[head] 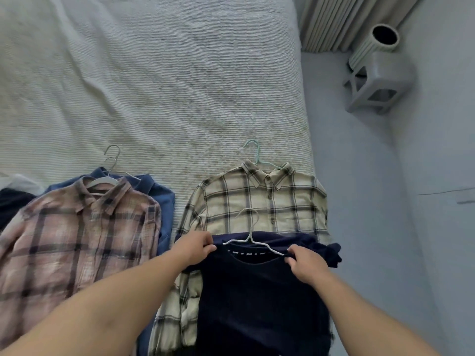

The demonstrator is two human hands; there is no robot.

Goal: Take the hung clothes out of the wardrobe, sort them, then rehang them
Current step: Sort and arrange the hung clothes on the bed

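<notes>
Lying at lower left on the bed, a pink plaid shirt covers a blue one; at lower centre, left hand and right hand pinch a navy top by its shoulders on a white hanger, over a cream plaid shirt.

So the bed takes up most of the view, from 9 o'clock up to about 1, covered in a pale ribbed spread that's a bit rumpled toward 10. Floor runs down the right side from 2 to 5, plain grey-blue, with a thin dark line across it around 3. Pleated beige curtain hangs at 1 o'clock. Just below it there's a grey stool with a ribbed vase on top, dark inside. Light's soft and cool, kinda flat daylight.
</notes>
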